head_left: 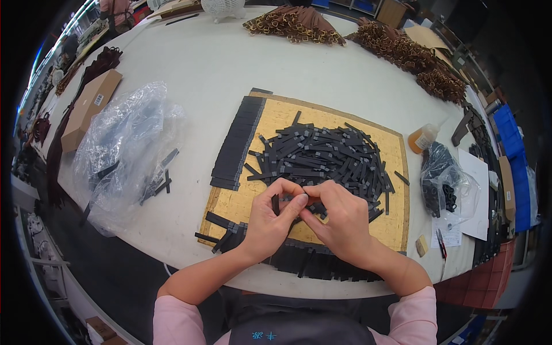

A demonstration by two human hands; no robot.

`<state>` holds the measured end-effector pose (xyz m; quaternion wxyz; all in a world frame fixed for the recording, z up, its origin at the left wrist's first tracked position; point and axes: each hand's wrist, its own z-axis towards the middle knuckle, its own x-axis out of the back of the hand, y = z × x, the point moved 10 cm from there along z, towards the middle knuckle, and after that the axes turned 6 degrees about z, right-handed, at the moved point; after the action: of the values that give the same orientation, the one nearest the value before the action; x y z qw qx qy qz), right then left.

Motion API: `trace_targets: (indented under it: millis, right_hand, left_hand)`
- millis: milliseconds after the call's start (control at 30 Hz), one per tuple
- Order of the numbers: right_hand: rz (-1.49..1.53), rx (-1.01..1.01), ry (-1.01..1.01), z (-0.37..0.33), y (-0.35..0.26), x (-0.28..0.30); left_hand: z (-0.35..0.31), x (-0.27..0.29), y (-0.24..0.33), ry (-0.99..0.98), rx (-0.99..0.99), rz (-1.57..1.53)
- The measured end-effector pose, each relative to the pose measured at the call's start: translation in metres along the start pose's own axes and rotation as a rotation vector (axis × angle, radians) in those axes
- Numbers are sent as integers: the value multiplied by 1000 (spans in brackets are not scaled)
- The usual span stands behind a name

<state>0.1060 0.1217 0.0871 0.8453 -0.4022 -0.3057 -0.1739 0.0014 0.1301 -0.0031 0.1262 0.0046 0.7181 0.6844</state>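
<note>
My left hand point(275, 219) is closed, with a short black strip point(275, 203) showing between its fingers. Its thumb and fingertips meet those of my right hand point(343, 221), which is closed in a pinch; whatever lies between the fingertips is hidden. Both hands are over a yellow board point(392, 150), just on the near side of a loose heap of black strips point(322, 152) with greyish ends. Along the board's left edge runs a neat overlapping row of black strips point(238, 141). Another row point(322, 261) lines the near edge, partly covered by my wrists.
At left are a crumpled clear plastic bag point(126, 155) and a cardboard box point(92, 106). To the right stand a bottle of amber liquid point(424, 138) and a clear bag of black pieces point(440, 181), with a red-handled tool point(441, 244) nearer me. Brown strap bundles point(296, 27) lie at the far side.
</note>
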Motion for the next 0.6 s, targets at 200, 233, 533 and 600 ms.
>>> trace_targets:
  millis: [200,233,533,600]
  right_hand:
    - [-2,5,13,7,1,-7]
    - [7,-2,10,7,2,-5]
    - [37,-39,-30,4,9,11]
    - [21,-34,-24,3,10,12]
  left_hand:
    - [6,15,3,57,-18,-12]
    - [7,11,-1,15,63,-118]
    - [1,-3,16,-56,58,-13]
    - [1,-4,16,-51,57,-2]
